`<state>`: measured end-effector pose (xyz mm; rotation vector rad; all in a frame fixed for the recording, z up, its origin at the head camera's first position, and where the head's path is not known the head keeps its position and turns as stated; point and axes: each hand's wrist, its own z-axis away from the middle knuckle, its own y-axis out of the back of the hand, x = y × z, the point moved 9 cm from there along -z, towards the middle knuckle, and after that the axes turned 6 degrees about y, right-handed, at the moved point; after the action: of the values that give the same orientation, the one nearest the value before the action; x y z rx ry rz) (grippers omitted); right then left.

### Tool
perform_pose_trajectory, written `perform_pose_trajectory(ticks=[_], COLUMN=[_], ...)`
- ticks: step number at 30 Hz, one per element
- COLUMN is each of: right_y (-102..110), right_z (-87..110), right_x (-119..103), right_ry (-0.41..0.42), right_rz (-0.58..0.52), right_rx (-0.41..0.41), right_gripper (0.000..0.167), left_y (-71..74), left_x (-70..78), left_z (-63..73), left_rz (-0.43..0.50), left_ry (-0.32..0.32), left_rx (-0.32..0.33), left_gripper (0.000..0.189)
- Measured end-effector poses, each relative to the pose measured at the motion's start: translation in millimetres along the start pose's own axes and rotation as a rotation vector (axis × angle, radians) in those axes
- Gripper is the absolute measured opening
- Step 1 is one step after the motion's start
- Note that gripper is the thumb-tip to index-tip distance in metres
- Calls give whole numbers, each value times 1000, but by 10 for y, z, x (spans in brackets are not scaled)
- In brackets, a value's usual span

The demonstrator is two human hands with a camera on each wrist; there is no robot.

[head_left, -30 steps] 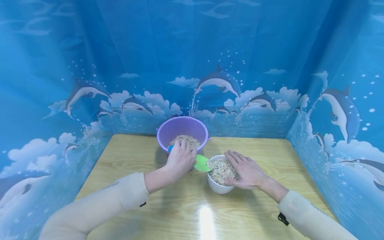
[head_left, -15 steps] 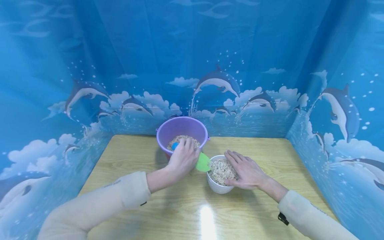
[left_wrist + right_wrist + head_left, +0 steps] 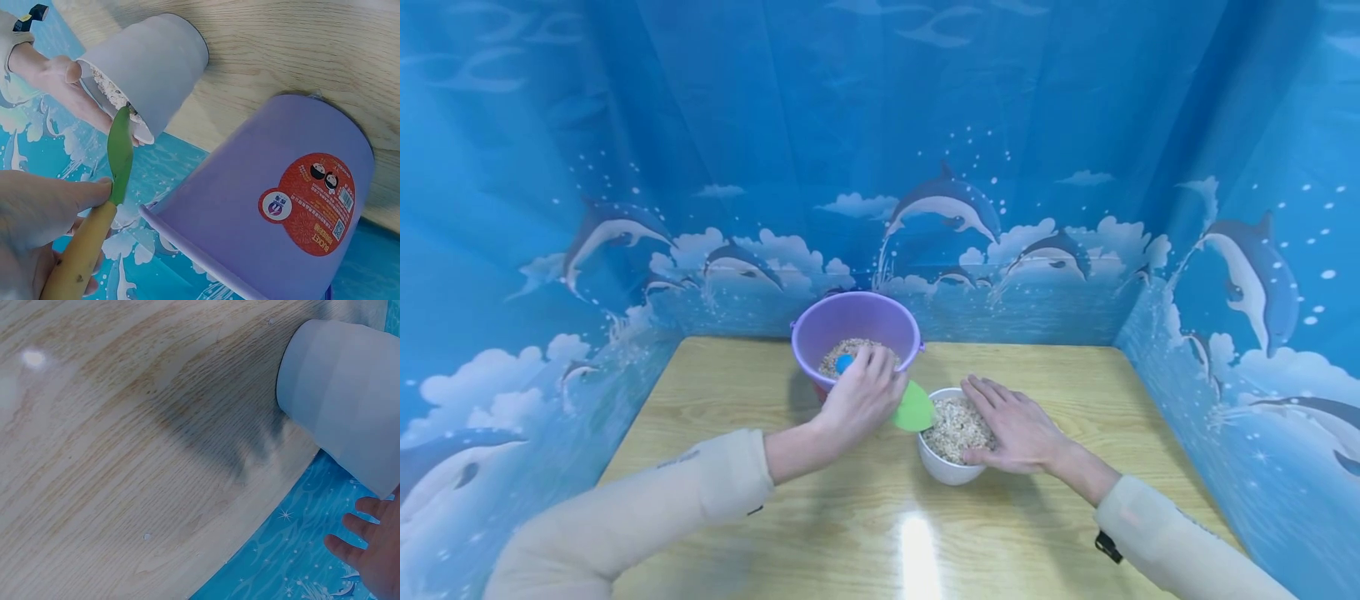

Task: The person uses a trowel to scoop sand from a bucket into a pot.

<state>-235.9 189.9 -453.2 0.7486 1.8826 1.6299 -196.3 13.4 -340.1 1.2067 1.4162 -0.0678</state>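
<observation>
My left hand (image 3: 861, 396) grips a small garden trowel (image 3: 914, 408) by its handle, which is yellow in the left wrist view, with a blue end seen from the head. The thumb presses near the base of the green blade (image 3: 120, 147). The blade's tip reaches the left rim of a white pot (image 3: 949, 472), filled nearly to the top with pale, coarse grains (image 3: 953, 432). My right hand (image 3: 1018, 429) lies spread with straight fingers at the pot's right rim, its thumb over the near edge. In the right wrist view, fingertips (image 3: 340, 547) extend beside the pot's rim.
A purple bucket (image 3: 857, 312) holding more of the grains stands behind the left hand, left of the pot. Both stand on a wood-grain table (image 3: 730, 367). A blue dolphin-print curtain (image 3: 1037, 125) encloses the table's back and sides.
The left hand has shifted slightly right with the trowel, and the blade has turned. Grains seen on the blade's tip a second ago no longer show there. The right hand has stayed put.
</observation>
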Motion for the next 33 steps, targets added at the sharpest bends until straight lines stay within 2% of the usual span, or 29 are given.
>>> perform_pose_trajectory(ticks=[8,13,18,22,27,33], right_y=[5,2,2,7,22,65], right_z=[11,15,12,12,1,-35], right_x=[2,12,12,17,31,55], right_ry=[5,7,-1,1,4,-12], right_rz=[4,10,-4,-11,-8,-15], right_rx=[11,13,0,7,12,1], right_gripper=[110,110,110,110,110,111], left_y=[64,58,-16,-86,-214,-370], left_x=[-19,-67,-178,-300,-438,-605], left_z=[-12,-29,-25,-13,15,52], left_rz=[-17,22,140,272,424,527], left_ry=[-9,-9,41,91,132,181], left_rx=[65,52,18,4,-66,-113], left_gripper=[34,34,32,44,44,44])
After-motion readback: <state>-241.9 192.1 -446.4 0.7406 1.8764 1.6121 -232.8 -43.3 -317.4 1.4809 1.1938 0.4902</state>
